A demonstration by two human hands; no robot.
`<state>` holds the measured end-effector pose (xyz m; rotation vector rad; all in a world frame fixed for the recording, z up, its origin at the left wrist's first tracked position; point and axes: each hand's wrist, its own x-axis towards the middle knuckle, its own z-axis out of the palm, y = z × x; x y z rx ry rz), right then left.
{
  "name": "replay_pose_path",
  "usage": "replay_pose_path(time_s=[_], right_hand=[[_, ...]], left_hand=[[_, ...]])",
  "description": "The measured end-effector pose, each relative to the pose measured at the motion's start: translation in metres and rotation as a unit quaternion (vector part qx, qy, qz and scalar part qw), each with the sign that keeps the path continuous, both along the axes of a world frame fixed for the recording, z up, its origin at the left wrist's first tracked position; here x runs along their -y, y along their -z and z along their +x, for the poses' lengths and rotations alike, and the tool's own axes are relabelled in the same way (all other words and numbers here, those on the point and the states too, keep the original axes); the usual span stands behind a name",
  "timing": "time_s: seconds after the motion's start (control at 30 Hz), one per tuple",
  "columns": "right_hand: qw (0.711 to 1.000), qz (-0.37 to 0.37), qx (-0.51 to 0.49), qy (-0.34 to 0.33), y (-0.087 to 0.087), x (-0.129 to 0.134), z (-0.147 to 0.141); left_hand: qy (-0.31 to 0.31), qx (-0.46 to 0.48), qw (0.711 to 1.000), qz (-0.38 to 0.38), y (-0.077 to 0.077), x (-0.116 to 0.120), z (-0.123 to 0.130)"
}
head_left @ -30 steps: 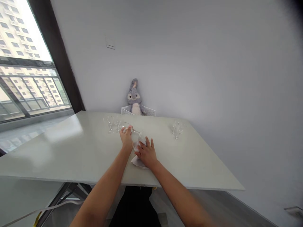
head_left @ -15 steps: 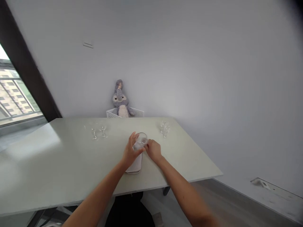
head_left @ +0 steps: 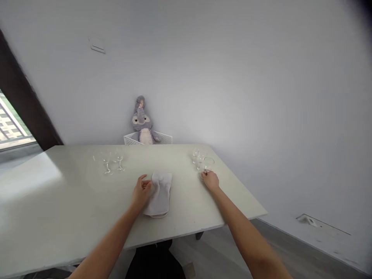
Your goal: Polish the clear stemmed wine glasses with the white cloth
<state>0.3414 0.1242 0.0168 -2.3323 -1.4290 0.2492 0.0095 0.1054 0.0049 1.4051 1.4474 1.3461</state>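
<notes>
Head: right fingers [head_left: 205,174] hold glass [head_left: 208,163].

A clear glass [head_left: 208,164] with a rounded bowl, rim uppermost, is in the right hand [head_left: 210,179], its lower part mostly hidden, just beside other clear glasses [head_left: 199,156]. A pale, folded cloth [head_left: 159,197], slightly rumpled, lies on the desk [head_left: 186,211] near its front edge.

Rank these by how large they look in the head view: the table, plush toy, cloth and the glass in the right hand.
1. Table
2. Cloth and plush toy: too alike to rank, and the cloth is nearer the camera
3. Glass in the right hand
</notes>
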Motion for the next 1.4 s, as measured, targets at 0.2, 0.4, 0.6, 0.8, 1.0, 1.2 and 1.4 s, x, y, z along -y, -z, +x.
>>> replay_pose_path(time_s=[0.2,0.4,0.6,0.8,1.0,1.2,1.4], right_hand=[[1.0,-0.017,-0.011,0.0,-0.001,-0.009,0.0],[1.0,-0.012,0.024,0.01,-0.006,0.02,-0.004],[0.982,0.062,0.0,-0.176,-0.022,0.056,-0.071],[0.939,0.074,-0.031,-0.334,-0.033,0.034,-0.167],[0.947,-0.01,0.063,-0.315,-0.01,0.019,-0.204],[0.952,-0.001,0.094,-0.292,-0.004,0.02,-0.196],[0.956,0.01,0.104,-0.274,-0.002,0.016,-0.199]], left_hand=[[-0.002,0.02,1.0,-0.008,0.003,0.0,-0.001],[-0.046,0.166,0.985,-0.027,-0.003,0.004,-0.004],[-0.236,0.449,0.86,-0.048,-0.022,-0.015,-0.024],[-0.22,0.547,0.805,-0.072,-0.045,-0.061,-0.058],[-0.155,0.602,0.777,-0.104,-0.052,-0.09,-0.073],[-0.116,0.645,0.752,-0.074,-0.048,-0.1,-0.072],[-0.097,0.679,0.724,-0.065,-0.047,-0.101,-0.063]])
